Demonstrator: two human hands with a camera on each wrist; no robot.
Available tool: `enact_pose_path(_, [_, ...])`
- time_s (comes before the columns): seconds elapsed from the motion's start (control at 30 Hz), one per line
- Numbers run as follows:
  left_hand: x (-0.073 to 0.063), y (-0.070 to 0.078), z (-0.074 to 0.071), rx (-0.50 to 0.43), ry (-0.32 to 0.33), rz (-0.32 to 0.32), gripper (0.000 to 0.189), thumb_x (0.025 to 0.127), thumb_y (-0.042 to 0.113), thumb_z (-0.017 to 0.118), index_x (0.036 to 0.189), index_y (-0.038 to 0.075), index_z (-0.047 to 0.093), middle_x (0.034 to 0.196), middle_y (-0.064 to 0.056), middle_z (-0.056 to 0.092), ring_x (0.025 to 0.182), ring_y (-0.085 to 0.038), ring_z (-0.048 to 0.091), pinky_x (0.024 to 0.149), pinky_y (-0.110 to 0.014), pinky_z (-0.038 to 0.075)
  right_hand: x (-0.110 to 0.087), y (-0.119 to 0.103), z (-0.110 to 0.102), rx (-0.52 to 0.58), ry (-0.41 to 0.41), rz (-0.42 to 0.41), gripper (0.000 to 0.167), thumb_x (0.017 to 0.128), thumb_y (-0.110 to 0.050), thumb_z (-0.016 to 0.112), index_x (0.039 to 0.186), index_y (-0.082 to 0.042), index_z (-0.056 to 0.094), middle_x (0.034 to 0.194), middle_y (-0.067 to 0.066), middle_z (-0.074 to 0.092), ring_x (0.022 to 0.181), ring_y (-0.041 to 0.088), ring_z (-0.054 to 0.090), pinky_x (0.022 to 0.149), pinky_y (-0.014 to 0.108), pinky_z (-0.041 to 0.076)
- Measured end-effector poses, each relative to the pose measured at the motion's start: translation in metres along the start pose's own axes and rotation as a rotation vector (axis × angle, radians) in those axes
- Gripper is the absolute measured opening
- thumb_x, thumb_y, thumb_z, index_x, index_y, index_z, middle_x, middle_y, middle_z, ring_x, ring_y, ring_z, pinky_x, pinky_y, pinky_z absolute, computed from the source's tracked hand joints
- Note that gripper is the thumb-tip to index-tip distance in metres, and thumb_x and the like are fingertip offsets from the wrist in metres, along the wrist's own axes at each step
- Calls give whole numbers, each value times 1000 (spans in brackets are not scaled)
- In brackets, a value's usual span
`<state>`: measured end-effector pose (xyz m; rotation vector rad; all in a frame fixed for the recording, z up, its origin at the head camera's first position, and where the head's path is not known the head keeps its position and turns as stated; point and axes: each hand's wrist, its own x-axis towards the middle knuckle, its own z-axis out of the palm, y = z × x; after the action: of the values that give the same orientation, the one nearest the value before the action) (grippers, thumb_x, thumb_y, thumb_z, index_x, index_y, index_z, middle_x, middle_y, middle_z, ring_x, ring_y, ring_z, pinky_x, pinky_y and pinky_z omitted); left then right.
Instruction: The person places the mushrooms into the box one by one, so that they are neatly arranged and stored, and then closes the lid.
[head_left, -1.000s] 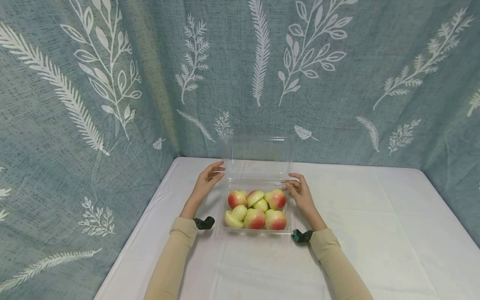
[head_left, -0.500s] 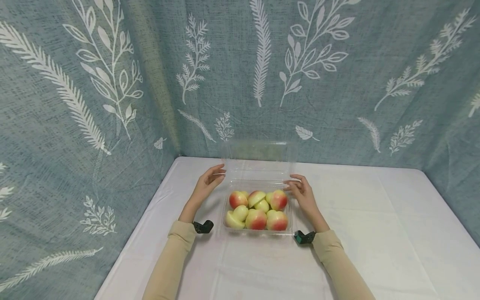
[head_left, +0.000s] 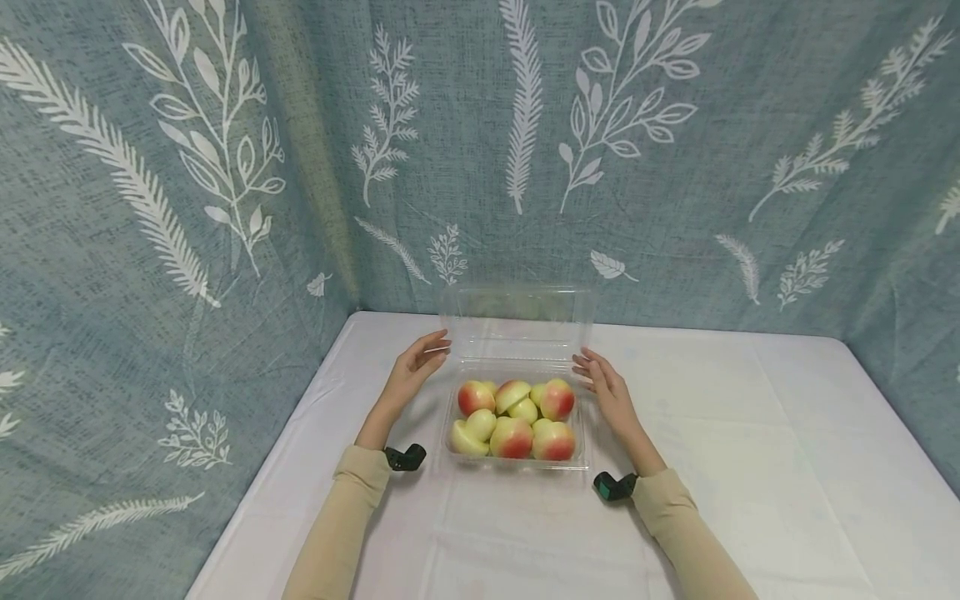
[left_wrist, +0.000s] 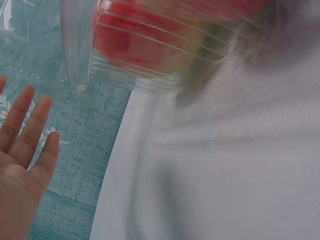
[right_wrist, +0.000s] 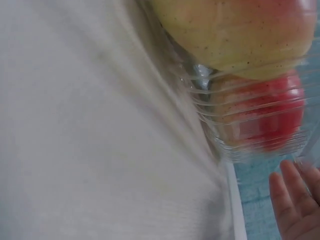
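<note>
A clear plastic clamshell box holds several red-and-yellow fruits that look like peaches or apples, with pale pieces among them. Its transparent lid stands raised at the back, tilted away. My left hand is at the left end of the hinge, fingertips close to the lid's edge. In the left wrist view that hand has its fingers spread and fairly straight. On the other side my right hand has its fingertips near the hinge's right end. Extended fingers of the right hand show below the box's ribbed side.
The box sits on a white cloth-covered table. Behind and to the left hangs a blue-green curtain with white leaf prints, near the table's back edge. A black wrist camera is worn on the left wrist, another camera on the right.
The lid has sunk slightly lower and back. My right hand has drawn a little outward from the hinge corner, its fingers straighter. My left hand has barely moved.
</note>
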<state>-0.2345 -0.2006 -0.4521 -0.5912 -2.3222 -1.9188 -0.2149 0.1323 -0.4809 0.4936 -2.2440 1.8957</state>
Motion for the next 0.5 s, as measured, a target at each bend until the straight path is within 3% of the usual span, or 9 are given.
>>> enact_pose_path(0.23, [1, 2, 2, -17, 4, -21, 44, 96, 10, 50, 138, -2, 40, 132, -28, 47, 122, -39, 46, 101, -39, 39, 1, -4, -1, 25, -30, 2, 41, 103, -8, 25, 137, 14, 31, 132, 35, 42, 119, 49, 44, 94, 60, 36])
enact_pose_path(0.5, [4, 6, 6, -22, 10, -23, 42, 96, 4, 46, 137, -3, 40, 132, -28, 47, 122, -39, 47, 101, -36, 40, 5, -5, -3, 39, -32, 27, 42, 103, -6, 23, 138, 17, 25, 134, 36, 37, 120, 51, 40, 97, 60, 34])
